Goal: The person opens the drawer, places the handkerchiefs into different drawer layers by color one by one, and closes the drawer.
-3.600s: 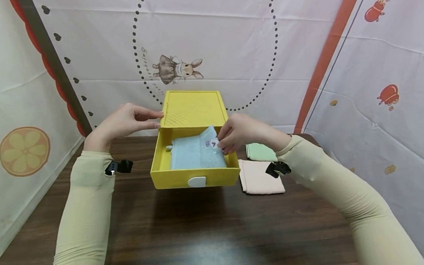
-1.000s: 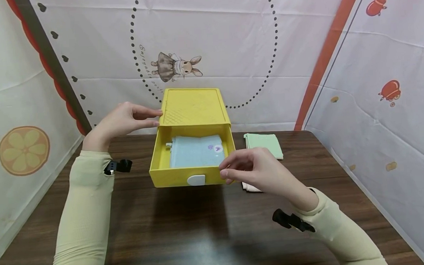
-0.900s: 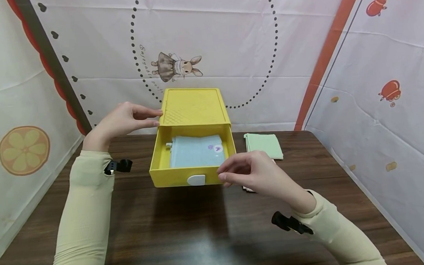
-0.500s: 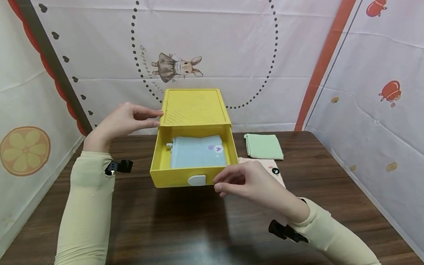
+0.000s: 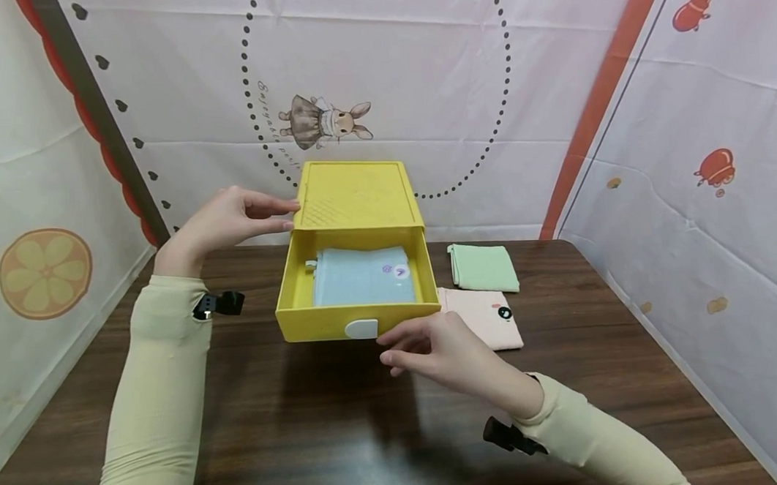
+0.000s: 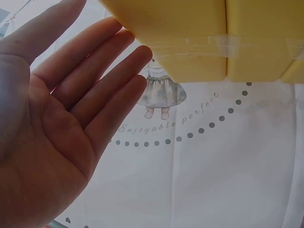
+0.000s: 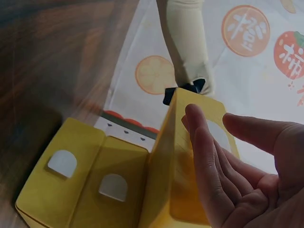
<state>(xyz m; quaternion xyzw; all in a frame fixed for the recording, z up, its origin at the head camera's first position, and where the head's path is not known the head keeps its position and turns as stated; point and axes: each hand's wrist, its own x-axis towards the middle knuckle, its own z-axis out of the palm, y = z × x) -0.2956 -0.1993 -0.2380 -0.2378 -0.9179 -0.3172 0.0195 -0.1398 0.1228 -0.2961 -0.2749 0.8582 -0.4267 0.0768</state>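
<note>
A small yellow drawer cabinet (image 5: 359, 189) stands on the table, its top drawer (image 5: 317, 325) pulled out. Inside that drawer lies a folded light-blue towel (image 5: 357, 277) with a round label on its right side. My left hand (image 5: 219, 220) rests its fingertips against the upper left side of the cabinet; in the left wrist view the fingers (image 6: 109, 85) are extended along the yellow wall. Just right of the white drawer pull (image 5: 361, 329), my right hand (image 5: 443, 353) is at the drawer front with loosely bent fingers and nothing held. Whether its fingertips touch the front, I cannot tell.
Right of the cabinet, a folded green towel (image 5: 484, 268) lies behind a folded pink towel (image 5: 492, 325), partly covered by my right hand. Two lower drawers (image 7: 114, 185) appear shut in the right wrist view. A printed cloth (image 5: 460, 107) hangs around the table (image 5: 293, 438).
My right hand has let go of the blue towel, which now lies flat in the drawer, and has moved down and left along the drawer front towards the white pull. My left hand stays put.
</note>
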